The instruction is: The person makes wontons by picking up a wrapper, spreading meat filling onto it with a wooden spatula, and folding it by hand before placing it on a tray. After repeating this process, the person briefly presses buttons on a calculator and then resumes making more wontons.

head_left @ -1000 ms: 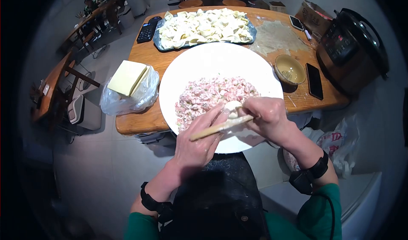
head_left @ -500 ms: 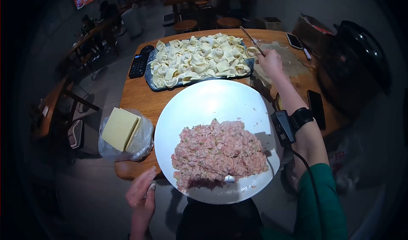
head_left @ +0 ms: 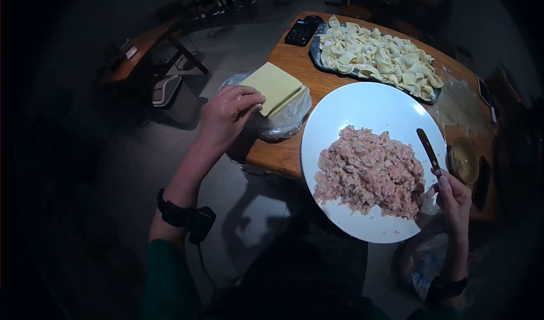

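My left hand (head_left: 229, 113) is at the near left corner of a stack of square yellow wonton wrappers (head_left: 273, 86), its fingers pinched together on the edge. The stack rests on a clear plastic bag (head_left: 289, 116). In my right hand (head_left: 454, 198), at the right rim of a big white plate (head_left: 362, 102), is a spreading knife (head_left: 426, 146), its dark handle pointing up; its lower part is mostly hidden by the fingers. A mound of pink minced meat filling (head_left: 371, 172) with green flecks lies on the plate.
Behind the plate, a dark tray (head_left: 317, 59) holds many folded wontons (head_left: 379, 56). A black phone handset (head_left: 301, 32) lies at its left. On the right are a small bowl (head_left: 463, 160), a dark phone (head_left: 481, 184) and another phone (head_left: 484, 92). A bin (head_left: 167, 93) stands on the floor.
My left hand has gone from beside the plate up to the wrapper stack. My right hand, with the spreading knife, has come back from the wonton tray to the plate's rim. The view has turned left.
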Demonstrator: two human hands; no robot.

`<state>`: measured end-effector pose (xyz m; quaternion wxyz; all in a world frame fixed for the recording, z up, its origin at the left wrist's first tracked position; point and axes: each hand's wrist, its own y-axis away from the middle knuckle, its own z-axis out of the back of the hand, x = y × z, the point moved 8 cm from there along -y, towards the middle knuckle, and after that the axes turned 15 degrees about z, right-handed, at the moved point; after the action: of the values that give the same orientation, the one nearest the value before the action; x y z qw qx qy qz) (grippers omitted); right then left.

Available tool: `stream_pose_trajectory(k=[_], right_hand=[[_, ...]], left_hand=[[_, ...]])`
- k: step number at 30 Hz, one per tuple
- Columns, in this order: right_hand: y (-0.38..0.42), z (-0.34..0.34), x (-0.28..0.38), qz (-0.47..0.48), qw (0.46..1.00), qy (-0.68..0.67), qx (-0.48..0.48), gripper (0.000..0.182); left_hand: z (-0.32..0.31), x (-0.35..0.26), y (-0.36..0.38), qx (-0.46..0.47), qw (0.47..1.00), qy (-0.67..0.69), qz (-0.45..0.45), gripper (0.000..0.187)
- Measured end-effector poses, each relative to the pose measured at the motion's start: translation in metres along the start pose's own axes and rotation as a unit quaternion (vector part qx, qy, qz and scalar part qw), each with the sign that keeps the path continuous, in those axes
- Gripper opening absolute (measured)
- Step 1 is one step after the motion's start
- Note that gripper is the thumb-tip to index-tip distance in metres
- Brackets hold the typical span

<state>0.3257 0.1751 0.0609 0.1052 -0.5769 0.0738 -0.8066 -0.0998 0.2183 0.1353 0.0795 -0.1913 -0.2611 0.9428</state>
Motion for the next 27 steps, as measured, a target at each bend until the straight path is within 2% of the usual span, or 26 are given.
stream_pose_trajectory(k=[4, 7, 10, 12, 13, 14, 16, 17, 18, 19, 20, 21, 22, 23, 24, 25, 26, 27], right_hand=[[0.056, -0.027, 0.005, -0.023, 0.999, -0.044, 0.019, 0.03], [0.081, -0.024, 0.004, -0.04, 0.998, -0.054, 0.008, 0.03], [0.099, -0.021, 0.013, -0.051, 0.998, -0.039, 0.012, 0.029], [0.111, -0.026, 0.014, -0.029, 0.999, -0.046, 0.001, 0.028], [0.115, -0.029, 0.014, -0.004, 0.999, -0.054, -0.003, 0.027], [0.122, -0.029, 0.009, -0.005, 0.999, -0.047, -0.01, 0.027], [0.127, -0.031, 0.019, -0.035, 0.999, 0.006, 0.028, 0.027], [0.136, -0.028, 0.013, 0.0, 1.0, 0.009, 0.006, 0.027], [0.136, -0.029, 0.013, -0.008, 1.0, 0.012, -0.001, 0.027], [0.128, -0.031, 0.028, 0.055, 0.996, 0.067, 0.01, 0.027], [0.125, -0.033, 0.042, 0.112, 0.985, 0.126, 0.023, 0.028], [0.126, -0.029, 0.041, 0.093, 0.986, 0.139, 0.015, 0.028], [0.126, -0.029, 0.048, 0.131, 0.975, 0.177, 0.024, 0.03], [0.126, -0.03, 0.054, 0.17, 0.961, 0.213, 0.036, 0.033], [0.125, -0.03, 0.06, 0.191, 0.952, 0.235, 0.029, 0.035], [0.125, -0.03, 0.064, 0.224, 0.932, 0.283, 0.026, 0.037], [0.125, -0.031, 0.067, 0.259, 0.908, 0.327, 0.025, 0.039], [0.124, -0.03, 0.065, 0.252, 0.909, 0.331, 0.025, 0.039]], left_hand=[[0.005, -0.007, -0.008, 0.018, 0.998, -0.037, -0.047, 0.021], [0.002, -0.01, -0.014, 0.043, 0.992, -0.089, -0.076, 0.018], [-0.005, -0.009, -0.022, 0.101, 0.988, -0.085, -0.081, 0.009], [-0.01, 0.01, -0.035, 0.136, 0.989, -0.058, 0.033, 0.008], [-0.018, 0.024, -0.041, 0.191, 0.973, -0.039, 0.122, 0.015], [-0.023, 0.031, -0.047, 0.194, 0.973, -0.036, 0.118, 0.015], [-0.023, 0.045, -0.057, 0.139, 0.966, 0.165, 0.142, 0.019], [-0.03, 0.041, -0.056, 0.138, 0.967, 0.184, 0.11, 0.019], [-0.022, 0.062, -0.066, 0.065, 0.906, 0.37, 0.195, 0.019], [-0.026, 0.074, -0.07, 0.074, 0.832, 0.49, 0.25, 0.019], [-0.023, 0.088, -0.072, 0.071, 0.79, 0.532, 0.295, 0.021], [-0.02, 0.079, -0.068, 0.038, 0.696, 0.631, 0.341, 0.024], [-0.02, 0.099, -0.073, 0.008, 0.634, 0.697, 0.334, 0.029], [-0.012, 0.088, -0.066, 0.004, 0.598, 0.726, 0.34, 0.038], [-0.005, 0.075, -0.059, 0.034, 0.559, 0.773, 0.298, 0.044], [-0.004, 0.053, -0.049, 0.239, 0.468, 0.838, 0.148, 0.046], [0.0, 0.037, -0.033, 0.277, 0.405, 0.862, 0.126, 0.041], [0.0, 0.042, -0.023, 0.282, 0.369, 0.88, 0.096, 0.035]])
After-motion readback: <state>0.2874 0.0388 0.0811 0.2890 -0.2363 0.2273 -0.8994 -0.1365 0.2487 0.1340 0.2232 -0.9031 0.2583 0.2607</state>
